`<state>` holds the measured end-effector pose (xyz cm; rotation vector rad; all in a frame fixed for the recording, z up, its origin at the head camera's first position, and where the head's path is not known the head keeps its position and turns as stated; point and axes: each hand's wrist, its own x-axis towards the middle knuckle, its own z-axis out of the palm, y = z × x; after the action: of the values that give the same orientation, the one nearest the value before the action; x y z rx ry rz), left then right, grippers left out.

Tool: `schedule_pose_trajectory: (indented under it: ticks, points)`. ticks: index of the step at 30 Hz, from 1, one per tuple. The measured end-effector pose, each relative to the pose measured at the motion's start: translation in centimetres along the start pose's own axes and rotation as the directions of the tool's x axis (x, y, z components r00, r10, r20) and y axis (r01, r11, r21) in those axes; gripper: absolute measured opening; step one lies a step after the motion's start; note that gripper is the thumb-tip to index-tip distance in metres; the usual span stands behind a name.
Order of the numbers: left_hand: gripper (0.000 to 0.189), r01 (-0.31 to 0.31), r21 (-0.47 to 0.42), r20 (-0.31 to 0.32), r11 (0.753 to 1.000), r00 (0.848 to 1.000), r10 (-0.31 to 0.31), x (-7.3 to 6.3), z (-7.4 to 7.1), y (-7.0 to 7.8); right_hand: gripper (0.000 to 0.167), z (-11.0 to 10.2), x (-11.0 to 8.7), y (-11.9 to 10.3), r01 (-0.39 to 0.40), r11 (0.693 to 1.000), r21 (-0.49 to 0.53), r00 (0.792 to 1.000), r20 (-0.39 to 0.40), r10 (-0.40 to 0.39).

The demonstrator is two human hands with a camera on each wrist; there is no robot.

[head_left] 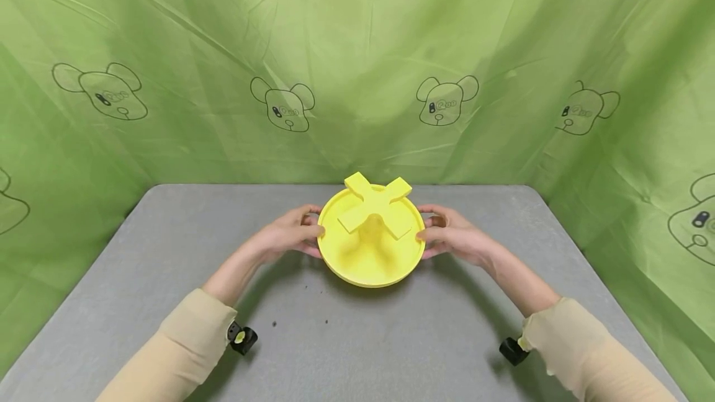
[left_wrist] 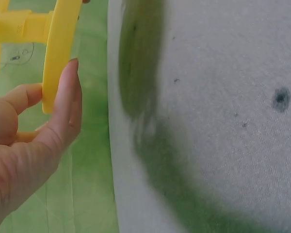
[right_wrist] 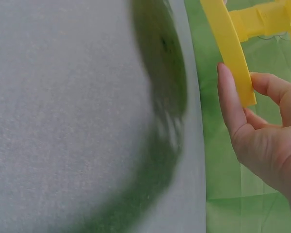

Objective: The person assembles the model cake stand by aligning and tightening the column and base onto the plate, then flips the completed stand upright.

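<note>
A yellow round dish-like piece with a low rim is held up over the table, its inner face turned toward me. A short post rises from its middle and carries a yellow cross-shaped top with flared arms. My left hand pinches the left rim, thumb on the inner side and fingers behind. On the opposite side my right hand pinches the rim the same way. Both wrist views show the disc's edge between thumb and fingers, with the post sticking out. The disc's back is hidden in the head view.
Below lies a grey table, with a few small dark specks left of centre. Green curtains printed with bear outlines surround the table at the back and sides. Dark shadows of the disc and arms fall on the tabletop.
</note>
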<state>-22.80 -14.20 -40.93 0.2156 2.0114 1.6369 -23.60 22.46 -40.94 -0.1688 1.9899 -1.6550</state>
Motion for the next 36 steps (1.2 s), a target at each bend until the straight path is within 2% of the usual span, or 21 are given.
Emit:
schedule_pose_trajectory:
  ticks: [5, 14, 22, 30, 33, 36]
  points:
    - [0.060, -0.041, -0.041, 0.020, 0.998, 0.999, 0.042, 0.0, -0.4, 0.4, 0.076, -0.5, -0.1, -0.2, 0.059, 0.998, 0.028, 0.998, 0.009, -0.059]
    - [0.061, -0.140, -0.022, 0.024, 0.990, 0.990, 0.140, -0.2, -1.0, 1.4, 0.075, -0.9, -0.3, -0.7, 0.181, 0.983, 0.017, 0.984, -0.010, -0.181]
    - [0.059, -0.210, -0.033, 0.046, 0.977, 0.976, 0.211, -0.7, -1.5, 2.2, 0.074, -0.8, -0.8, -1.9, 0.327, 0.945, -0.013, 0.945, 0.009, -0.327]
    - [0.061, -0.263, -0.022, 0.065, 0.965, 0.962, 0.264, -1.0, -1.8, 2.9, 0.075, -1.1, -1.1, -2.4, 0.405, 0.914, -0.034, 0.914, 0.052, -0.403]
    - [0.061, -0.290, -0.005, 0.063, 0.957, 0.955, 0.289, -1.0, -1.8, 3.1, 0.075, -1.3, -1.3, -2.6, 0.442, 0.895, -0.066, 0.897, 0.062, -0.439]
    - [0.060, -0.320, 0.020, 0.062, 0.947, 0.946, 0.318, -1.1, -1.8, 3.4, 0.074, -1.2, -1.5, -2.8, 0.458, 0.882, -0.106, 0.889, 0.053, -0.455]
